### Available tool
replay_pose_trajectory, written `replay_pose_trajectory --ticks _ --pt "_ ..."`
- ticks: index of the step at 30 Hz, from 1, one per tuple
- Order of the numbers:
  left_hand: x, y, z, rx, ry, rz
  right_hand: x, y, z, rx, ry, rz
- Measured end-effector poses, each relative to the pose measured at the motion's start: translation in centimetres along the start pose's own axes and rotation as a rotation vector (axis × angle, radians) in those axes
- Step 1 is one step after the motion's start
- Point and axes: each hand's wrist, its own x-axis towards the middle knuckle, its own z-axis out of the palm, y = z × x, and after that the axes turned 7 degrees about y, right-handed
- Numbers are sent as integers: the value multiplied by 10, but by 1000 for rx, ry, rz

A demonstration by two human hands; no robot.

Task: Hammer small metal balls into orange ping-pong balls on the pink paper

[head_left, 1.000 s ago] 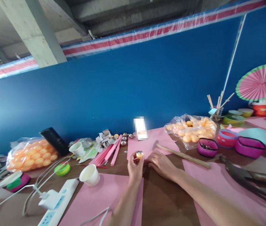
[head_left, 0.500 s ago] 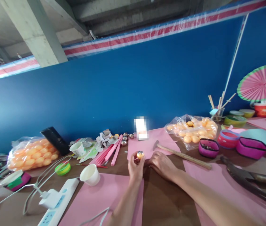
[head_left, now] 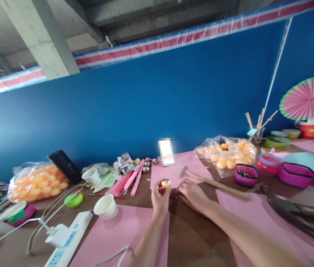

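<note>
My left hand (head_left: pixel 160 201): pinching one dark-topped orange ball (head_left: pixel 166 184). My right hand (head_left: pixel 192 194): curled over the tabletop (head_left: pixel 193 233), grip unclear. Risk: loosened pinch, ball rolling away.

Under a dim ceiling (head_left: pixel 151 16), sheen lightens the wall (head_left: pixel 157 100) above the table's (head_left: pixel 197 237) left edge. The table's near right corner blurs; a white patch (head_left: pixel 167 151) is pixelated.

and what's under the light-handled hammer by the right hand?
Under the hammer: a pink sheet at its head, brown tabletop midway, another pink sheet at the handle's end. Anything directly beneath is hidden.
</note>
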Motion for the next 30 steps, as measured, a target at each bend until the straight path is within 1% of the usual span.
replay_pose_trajectory --ticks 7,12,16,21,30 --pt "0 1 0 26 -4 6 1 0 -1 28 -44 -21" --pt "-1 3 0 7 -3 2 1 0 0 13 -28 -16" --pt "-1 2 -1 43 -25 17 0 -1 0 8 -18 -36" --pt "0 -1 0 74 -22 40 0 2 4 4 -28 -53" --pt "1 -3 0 25 -28 14 3 2 4 -5 -40 -38"
